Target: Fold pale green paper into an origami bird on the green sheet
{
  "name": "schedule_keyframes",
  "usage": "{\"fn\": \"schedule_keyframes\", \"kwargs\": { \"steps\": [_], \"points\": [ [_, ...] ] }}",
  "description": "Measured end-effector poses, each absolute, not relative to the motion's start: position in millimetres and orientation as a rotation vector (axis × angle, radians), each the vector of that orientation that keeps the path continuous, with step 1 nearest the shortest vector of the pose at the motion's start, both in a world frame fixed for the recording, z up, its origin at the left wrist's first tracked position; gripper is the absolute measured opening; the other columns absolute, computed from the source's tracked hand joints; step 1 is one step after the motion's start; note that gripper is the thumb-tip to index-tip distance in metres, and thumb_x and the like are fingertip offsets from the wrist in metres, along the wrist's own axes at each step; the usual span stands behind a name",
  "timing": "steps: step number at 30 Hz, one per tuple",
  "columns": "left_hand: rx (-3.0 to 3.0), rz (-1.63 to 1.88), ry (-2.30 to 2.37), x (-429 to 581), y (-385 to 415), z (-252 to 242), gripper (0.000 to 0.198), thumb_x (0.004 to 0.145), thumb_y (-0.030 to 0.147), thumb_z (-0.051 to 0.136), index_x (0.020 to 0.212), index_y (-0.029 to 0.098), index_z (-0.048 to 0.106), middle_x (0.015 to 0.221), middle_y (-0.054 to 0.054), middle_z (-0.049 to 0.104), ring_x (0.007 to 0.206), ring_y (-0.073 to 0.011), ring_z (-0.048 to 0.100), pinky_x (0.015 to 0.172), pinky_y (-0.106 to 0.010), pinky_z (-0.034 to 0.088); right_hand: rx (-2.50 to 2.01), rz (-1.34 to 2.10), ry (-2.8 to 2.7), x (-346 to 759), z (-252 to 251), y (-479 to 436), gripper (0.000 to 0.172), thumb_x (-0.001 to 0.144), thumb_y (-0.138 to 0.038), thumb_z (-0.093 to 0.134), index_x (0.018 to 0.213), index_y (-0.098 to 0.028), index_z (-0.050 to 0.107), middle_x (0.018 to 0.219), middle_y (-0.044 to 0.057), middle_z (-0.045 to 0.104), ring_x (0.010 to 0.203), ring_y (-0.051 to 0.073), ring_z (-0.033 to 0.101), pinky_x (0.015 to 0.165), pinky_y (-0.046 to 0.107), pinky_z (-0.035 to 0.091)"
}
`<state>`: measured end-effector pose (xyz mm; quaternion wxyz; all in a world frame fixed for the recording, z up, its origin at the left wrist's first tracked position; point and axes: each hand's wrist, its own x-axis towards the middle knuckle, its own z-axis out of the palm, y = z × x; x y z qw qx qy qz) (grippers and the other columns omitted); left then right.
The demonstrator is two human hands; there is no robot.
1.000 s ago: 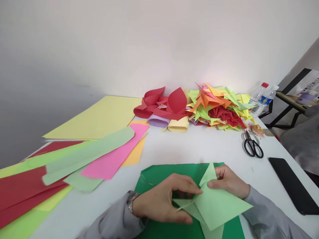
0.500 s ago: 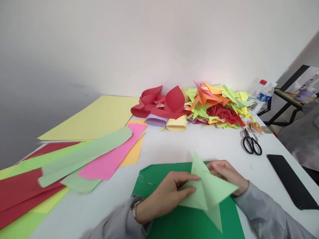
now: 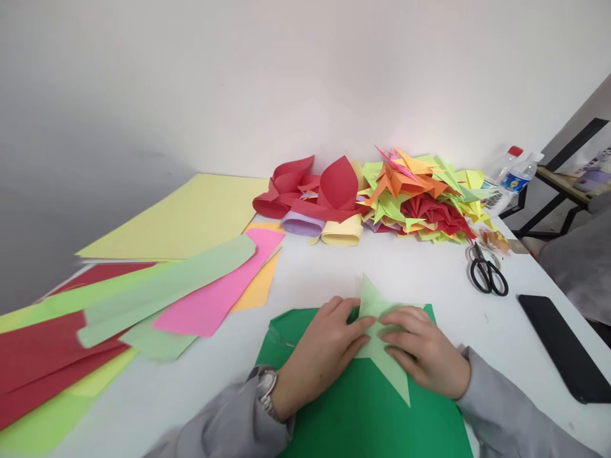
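Observation:
A pale green folded paper star [image 3: 389,369] lies over a dark green sheet [image 3: 334,416], one point toward the wall and another toward me. My left hand [image 3: 324,350], with a watch at its wrist, grips the star's left side between thumb and fingers. From the right, my right hand [image 3: 424,350] has its bent fingers on the star, near its centre. Both hands cover parts of the star, so some of its points are hidden.
Black-handled scissors [image 3: 487,273] and a black phone-like slab [image 3: 563,346] lie at right. Behind are a pile of folded paper stars [image 3: 420,197], rolled red paper shapes [image 3: 337,187] and plastic bottles [image 3: 518,178]. Coloured paper strips [image 3: 167,289] spread across the left, below a pale yellow sheet [image 3: 186,216].
The star has turned and come down from a tilted position toward the green sheet. My right hand has moved from behind it to its front right side.

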<state>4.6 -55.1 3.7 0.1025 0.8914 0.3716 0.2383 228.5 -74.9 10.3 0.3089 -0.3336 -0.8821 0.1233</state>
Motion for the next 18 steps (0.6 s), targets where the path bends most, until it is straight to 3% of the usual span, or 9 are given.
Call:
{"fn": "schedule_keyframes", "kwargs": {
  "steps": [2,5,10,13,18],
  "points": [
    [2.659,0.752,1.105,0.1,-54.4,6.0,0.026,0.085,0.02,0.063,0.111,0.02,0.063,0.117,-0.014,0.054,0.102,-0.029,0.05,0.083,-0.044,0.049,-0.884,0.381,-2.386,226.7,5.2,-74.1,0.014,0.092,-0.017,0.053,0.098,-0.02,0.065,0.101,0.008,0.065,0.1,0.022,0.058,0.087,0.04,0.049],
    [2.716,0.704,0.929,-8.1,-51.2,10.9,0.026,0.078,0.03,0.073,0.101,0.02,0.065,0.115,-0.012,0.056,0.101,-0.0289,0.051,0.082,-0.044,0.048,-0.918,0.393,-2.423,228.1,2.0,-72.3,0.013,0.092,-0.018,0.054,0.098,-0.021,0.065,0.101,0.007,0.064,0.099,0.022,0.056,0.086,0.041,0.048],
    [2.706,0.668,0.669,-12.4,-45.9,15.0,0.005,0.086,0.022,0.062,0.083,0.019,0.064,0.101,-0.006,0.064,0.091,-0.0211,0.054,0.081,-0.037,0.046,-0.925,0.351,-2.463,230.8,3.7,-73.2,0.014,0.094,-0.021,0.052,0.1,-0.021,0.065,0.103,0.008,0.063,0.1,0.022,0.056,0.086,0.041,0.047],
    [2.703,0.694,0.634,-10.9,-46.7,13.6,0.011,0.088,0.017,0.057,0.078,0.017,0.062,0.095,-0.006,0.064,0.087,-0.0198,0.054,0.081,-0.036,0.045,-0.904,0.346,-2.468,230.7,3.5,-73.8,0.017,0.092,-0.028,0.056,0.105,-0.02,0.063,0.104,0.009,0.064,0.1,0.024,0.056,0.087,0.043,0.047],
    [2.723,0.71,0.668,-11.2,-48.9,11.7,0.022,0.089,0.019,0.054,0.067,0.016,0.056,0.082,-0.006,0.06,0.074,-0.017,0.051,0.069,-0.032,0.045,-0.929,0.325,-2.455,229.6,2.5,-74.7,0.036,0.092,-0.034,0.055,0.122,-0.015,0.052,0.108,0.013,0.064,0.102,0.026,0.056,0.088,0.046,0.047]
  ]
}}
